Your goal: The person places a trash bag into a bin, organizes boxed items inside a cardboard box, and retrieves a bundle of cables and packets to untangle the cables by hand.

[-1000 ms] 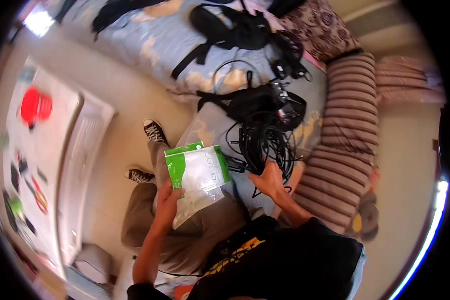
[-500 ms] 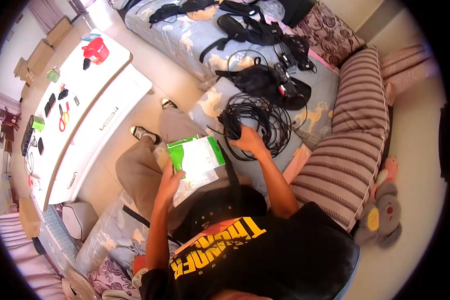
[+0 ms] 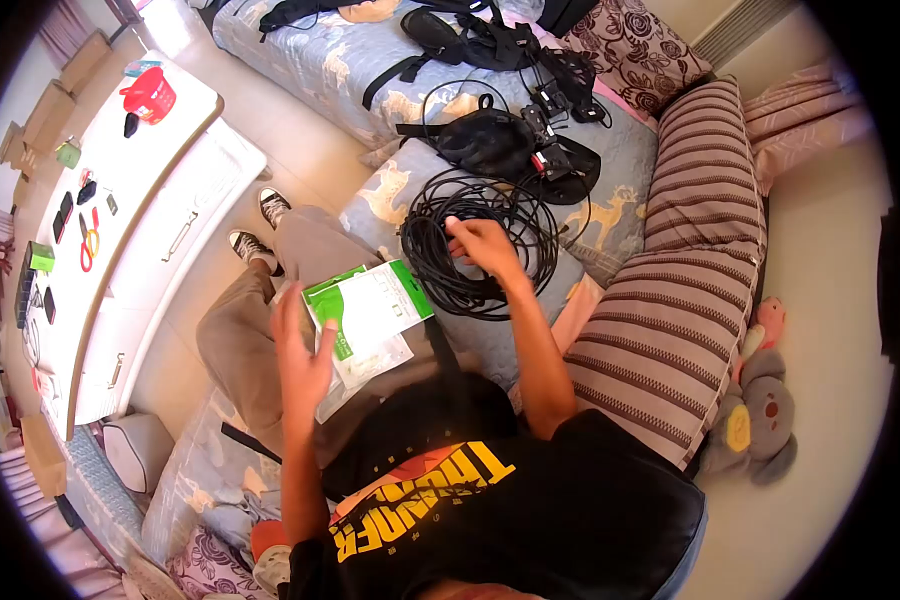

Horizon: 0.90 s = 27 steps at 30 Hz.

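Green and white plastic packets (image 3: 370,305) lie on my lap, partly overlapping, with a clear lower part. My left hand (image 3: 303,350) is at their left edge, its fingers and thumb spread apart. A large coil of black cable (image 3: 440,270) rests on the sofa beside my leg. My right hand (image 3: 482,246) is on the coil, its fingers curled at the upper strands; some strands seem to pass under the fingers. Just beyond the coil is a black strap harness (image 3: 490,140) with small devices on it.
At the left, a white table (image 3: 135,160) bears a red basket (image 3: 150,95), scissors (image 3: 90,243) and small dark items. Striped cushions (image 3: 650,340) line the right side. A grey plush toy (image 3: 765,420) lies behind them. More black straps (image 3: 470,40) lie farther up the sofa.
My left hand has opened at the packets, which it gripped before. The packets look more tilted. My right hand has shifted its hold on the coil, and the view has moved.
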Motion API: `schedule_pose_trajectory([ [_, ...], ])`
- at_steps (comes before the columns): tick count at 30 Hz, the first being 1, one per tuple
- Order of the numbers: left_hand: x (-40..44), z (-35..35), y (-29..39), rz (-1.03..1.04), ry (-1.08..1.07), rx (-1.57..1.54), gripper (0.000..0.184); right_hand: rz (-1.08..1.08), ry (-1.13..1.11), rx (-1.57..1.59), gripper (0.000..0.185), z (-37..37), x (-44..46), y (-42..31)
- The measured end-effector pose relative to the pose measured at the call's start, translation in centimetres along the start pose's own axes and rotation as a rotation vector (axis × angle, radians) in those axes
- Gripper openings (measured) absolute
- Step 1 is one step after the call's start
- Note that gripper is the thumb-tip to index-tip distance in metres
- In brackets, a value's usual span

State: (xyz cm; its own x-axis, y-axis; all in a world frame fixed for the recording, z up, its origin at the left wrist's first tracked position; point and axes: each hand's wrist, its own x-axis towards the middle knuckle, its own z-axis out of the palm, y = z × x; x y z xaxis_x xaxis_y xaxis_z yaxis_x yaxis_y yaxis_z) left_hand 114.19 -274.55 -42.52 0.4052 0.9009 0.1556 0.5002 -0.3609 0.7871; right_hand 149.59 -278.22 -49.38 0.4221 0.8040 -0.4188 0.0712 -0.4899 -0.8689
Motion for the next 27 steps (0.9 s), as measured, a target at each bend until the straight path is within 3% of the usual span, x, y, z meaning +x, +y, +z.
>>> schedule_pose_trajectory([
  [5, 1.8, 3.8, 4.2, 0.25, -0.35, 0.1, 0.065, 0.05, 0.111, -0.029, 0.048, 3.6, 2.7, 2.0],
  [8, 1.4, 5.4, 4.1, 0.367, -0.568, 0.353, 0.071, -0.152, 0.352, -0.397, 0.04, 2.8, 1.1, 1.7],
  [12, -0.8, 5.7, 1.9, 0.406, -0.563, 0.458, 0.07, -0.125, 0.429, -0.371, 0.033, -0.3, -2.1, -2.8],
  [17, -1.4, 3.3, 3.7, 0.348, -0.614, 0.422, 0.062, -0.136, 0.41, 0.186, 0.025, -6.0, -4.5, -5.8],
  [21, -0.9, 2.0, 4.2, 0.324, -0.607, 0.33, 0.06, -0.252, 0.581, 0.283, 0.024, -8.9, -8.9, -11.3],
  [24, 0.0, 2.0, 4.8, 0.341, -0.603, 0.252, 0.059, -0.426, 0.6, 0.377, 0.023, -9.5, -10.8, -13.7],
  [27, 1.4, 2.3, 6.3, 0.373, -0.576, 0.132, 0.061, -0.638, 0.451, 0.528, 0.023, -9.2, -12.1, -15.3],
])
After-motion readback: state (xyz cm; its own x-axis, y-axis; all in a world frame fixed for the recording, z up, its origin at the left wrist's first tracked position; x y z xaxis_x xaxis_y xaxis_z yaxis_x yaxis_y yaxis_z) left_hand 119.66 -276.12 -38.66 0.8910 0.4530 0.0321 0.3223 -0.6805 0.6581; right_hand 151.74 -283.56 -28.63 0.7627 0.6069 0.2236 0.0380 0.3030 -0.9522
